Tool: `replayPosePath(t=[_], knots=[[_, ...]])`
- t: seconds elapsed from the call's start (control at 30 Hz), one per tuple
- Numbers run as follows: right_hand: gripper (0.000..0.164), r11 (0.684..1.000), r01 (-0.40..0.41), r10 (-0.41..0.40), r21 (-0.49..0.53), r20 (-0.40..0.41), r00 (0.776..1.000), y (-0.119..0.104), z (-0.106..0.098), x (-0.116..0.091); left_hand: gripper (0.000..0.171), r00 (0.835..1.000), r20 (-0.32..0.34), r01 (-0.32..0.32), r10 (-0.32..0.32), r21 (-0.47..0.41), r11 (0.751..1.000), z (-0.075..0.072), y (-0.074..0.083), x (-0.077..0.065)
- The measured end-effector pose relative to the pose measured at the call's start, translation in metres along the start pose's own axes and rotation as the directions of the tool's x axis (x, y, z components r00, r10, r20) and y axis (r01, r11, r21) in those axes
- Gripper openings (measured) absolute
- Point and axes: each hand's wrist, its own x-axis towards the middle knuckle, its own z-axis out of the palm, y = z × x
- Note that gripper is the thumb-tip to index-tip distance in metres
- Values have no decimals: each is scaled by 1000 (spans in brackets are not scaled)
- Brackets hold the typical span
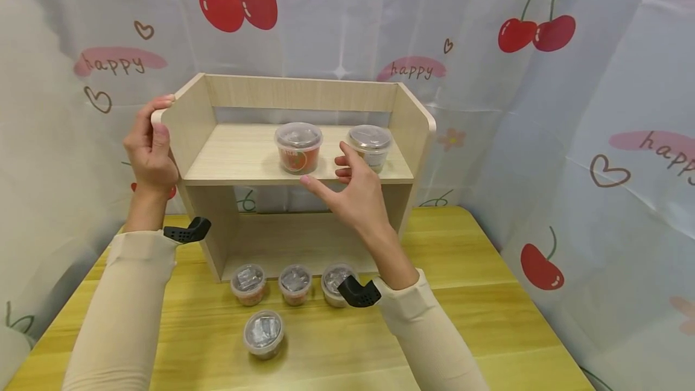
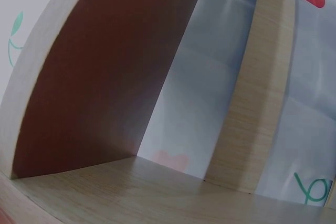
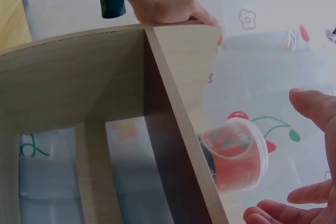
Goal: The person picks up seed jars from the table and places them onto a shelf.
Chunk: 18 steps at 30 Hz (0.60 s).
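A wooden two-tier shelf (image 1: pixel 244 155) stands on the table. My left hand (image 1: pixel 152 149) grips the front edge of its left side panel, thumb in front. On the upper board sit a lidded plastic tub with a red label (image 1: pixel 298 158) and one with a pale label (image 1: pixel 374 152). My right hand (image 1: pixel 358 198) is in front of them, thumb and fingers spread, nothing held. Its index fingertip overlaps the pale tub; I cannot tell whether it touches. The right wrist view shows the red-labelled tub (image 3: pixel 236 150) apart from the right hand (image 3: pixel 320 114).
Several lidded tubs stand on the yellow wood-grain table (image 1: pixel 467 318): a row at the shelf's lower front edge, including a left tub (image 1: pixel 248 285) and a middle tub (image 1: pixel 295 285), plus a nearer tub (image 1: pixel 263 335). A cherry-printed curtain (image 1: pixel 336 17) hangs behind.
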Motion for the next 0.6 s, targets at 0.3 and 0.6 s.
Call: replayPosePath(t=[0.3,0.6], knots=[[85,1000,13,-14,-6,-13,1000,8,-8,-12,37,1000,3,8,-8,8,1000,-2,-2,-1],[83,998,60,-59,6,-7,998,14,-13,-22,37,1000,2,13,-13,5,1000,0,0,0]])
